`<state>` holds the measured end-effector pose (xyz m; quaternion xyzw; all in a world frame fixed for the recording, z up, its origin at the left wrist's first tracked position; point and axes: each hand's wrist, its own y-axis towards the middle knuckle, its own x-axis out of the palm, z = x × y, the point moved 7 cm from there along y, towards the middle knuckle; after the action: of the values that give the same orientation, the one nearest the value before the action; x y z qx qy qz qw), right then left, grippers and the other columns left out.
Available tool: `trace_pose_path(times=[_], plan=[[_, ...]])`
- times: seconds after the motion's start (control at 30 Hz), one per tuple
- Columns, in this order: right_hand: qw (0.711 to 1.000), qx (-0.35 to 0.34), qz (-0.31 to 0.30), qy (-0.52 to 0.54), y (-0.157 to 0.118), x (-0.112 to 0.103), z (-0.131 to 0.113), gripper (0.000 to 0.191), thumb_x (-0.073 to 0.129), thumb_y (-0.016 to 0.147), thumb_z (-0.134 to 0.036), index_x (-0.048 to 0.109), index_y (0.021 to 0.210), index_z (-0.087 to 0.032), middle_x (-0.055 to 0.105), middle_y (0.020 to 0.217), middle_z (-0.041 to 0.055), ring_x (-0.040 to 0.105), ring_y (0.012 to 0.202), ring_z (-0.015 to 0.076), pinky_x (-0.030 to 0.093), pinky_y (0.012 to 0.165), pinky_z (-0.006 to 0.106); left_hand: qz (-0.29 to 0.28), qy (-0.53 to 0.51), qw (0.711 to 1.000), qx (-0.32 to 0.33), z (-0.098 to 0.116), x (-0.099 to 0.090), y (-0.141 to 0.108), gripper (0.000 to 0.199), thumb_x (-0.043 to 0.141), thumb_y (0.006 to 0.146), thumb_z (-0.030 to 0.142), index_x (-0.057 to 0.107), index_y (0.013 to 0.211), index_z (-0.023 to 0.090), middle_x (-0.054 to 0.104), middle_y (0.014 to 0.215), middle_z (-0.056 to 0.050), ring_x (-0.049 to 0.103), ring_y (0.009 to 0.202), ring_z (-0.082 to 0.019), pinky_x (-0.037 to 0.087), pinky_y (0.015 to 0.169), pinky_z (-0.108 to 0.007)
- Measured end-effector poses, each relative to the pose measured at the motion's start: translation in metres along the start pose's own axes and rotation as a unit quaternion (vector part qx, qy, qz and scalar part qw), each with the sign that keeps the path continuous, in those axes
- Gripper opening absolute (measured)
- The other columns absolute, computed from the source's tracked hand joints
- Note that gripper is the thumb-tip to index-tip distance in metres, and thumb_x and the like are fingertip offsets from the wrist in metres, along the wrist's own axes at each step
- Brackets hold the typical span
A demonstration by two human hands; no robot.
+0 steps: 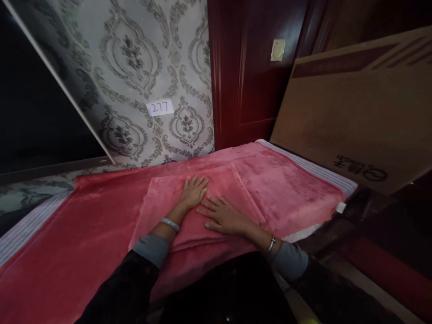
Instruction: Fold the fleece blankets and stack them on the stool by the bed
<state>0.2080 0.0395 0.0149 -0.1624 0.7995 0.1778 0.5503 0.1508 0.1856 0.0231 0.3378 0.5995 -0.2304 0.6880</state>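
Observation:
A folded pink plush cloth (pixel 162 198) lies on a larger pink plush cover (pixel 111 225) spread over a long surface. Flat on the upper middle of the folded cloth rests my left hand (pixel 194 192), its fingers spread and pointing away from me. Just right of it and slightly nearer, my right hand (pixel 223 216) also lies flat on the cloth, fingers apart and pointing left. The hands are close together, and neither holds anything.
A patterned wall bears a paper marked 277 (pixel 160 107). The dark screen (pixel 40 99) stands at the left. At the right, a large cardboard box (pixel 357 108) leans beside a dark red panel (pixel 249 72). Striped fabric (pixel 310 166) edges the cover.

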Motion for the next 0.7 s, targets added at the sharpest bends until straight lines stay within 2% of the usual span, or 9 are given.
trace_pose_path(times=[0.13,0.27,0.37,0.47,0.53,0.6,0.7], plan=[[0.999,-0.03,0.006,0.028,-0.031,0.008,-0.02,0.065,0.045,0.099,-0.058,0.028,0.156,-0.031,0.023,0.164,0.0034,0.013,0.151,0.029,0.008,0.122,0.056,-0.003,-0.013,1.0,0.011,-0.007,0.004,-0.004,0.053,0.033,0.098,0.039,0.041,0.15,0.03,0.035,0.16,-0.004,0.024,0.149,-0.032,0.014,0.119,-0.064],[0.996,-0.047,0.003,0.079,-0.053,-0.005,-0.027,0.062,0.048,0.099,-0.057,0.034,0.154,-0.033,0.029,0.161,0.0016,0.017,0.151,0.0252,0.012,0.123,0.051,-0.028,-0.007,1.0,0.011,-0.006,-0.01,0.005,0.051,0.035,0.098,0.039,0.048,0.146,0.027,0.041,0.157,-0.006,0.029,0.147,-0.034,0.016,0.118,-0.065],[0.995,-0.032,0.046,0.082,-0.053,-0.035,-0.013,0.051,0.043,0.102,-0.052,0.046,0.148,-0.031,0.044,0.154,0.0036,0.032,0.146,0.023,0.017,0.122,0.049,0.001,0.003,0.998,0.06,0.016,-0.032,0.024,0.049,0.032,0.099,0.04,0.056,0.139,0.026,0.048,0.152,-0.007,0.035,0.144,-0.031,0.015,0.12,-0.06],[0.994,0.003,0.108,0.028,-0.044,-0.062,0.015,0.047,0.044,0.102,-0.05,0.054,0.142,-0.028,0.05,0.149,0.0062,0.033,0.145,0.0273,0.012,0.121,0.056,-0.014,-0.021,0.99,0.136,0.052,-0.041,0.048,0.05,0.028,0.101,0.04,0.052,0.142,0.029,0.046,0.154,-0.003,0.03,0.147,-0.027,0.017,0.122,-0.055],[0.995,0.015,0.1,-0.003,-0.038,-0.061,0.032,0.048,0.046,0.101,-0.051,0.054,0.142,-0.027,0.048,0.15,0.0074,0.028,0.147,0.0302,0.013,0.12,0.059,-0.051,-0.033,0.988,0.142,0.068,-0.033,0.062,0.05,0.029,0.101,0.039,0.047,0.147,0.029,0.04,0.158,-0.003,0.025,0.149,-0.028,0.017,0.121,-0.056],[0.996,0.033,0.076,-0.02,-0.036,-0.048,0.046,0.053,0.049,0.1,-0.053,0.049,0.146,-0.027,0.04,0.156,0.0088,0.023,0.148,0.0322,0.016,0.118,0.061,-0.08,-0.029,0.989,0.119,0.076,-0.017,0.07,0.052,0.034,0.1,0.04,0.042,0.15,0.03,0.032,0.162,-0.004,0.021,0.15,-0.032,0.016,0.119,-0.061],[0.996,0.06,0.065,-0.021,-0.044,-0.027,0.056,0.058,0.047,0.1,-0.055,0.04,0.152,-0.03,0.028,0.162,0.0082,0.018,0.15,0.0322,0.016,0.118,0.061,-0.066,-0.009,0.993,0.098,0.079,0.008,0.07,0.054,0.037,0.099,0.043,0.036,0.152,0.034,0.023,0.165,-0.002,0.016,0.151,-0.036,0.013,0.117,-0.068]])
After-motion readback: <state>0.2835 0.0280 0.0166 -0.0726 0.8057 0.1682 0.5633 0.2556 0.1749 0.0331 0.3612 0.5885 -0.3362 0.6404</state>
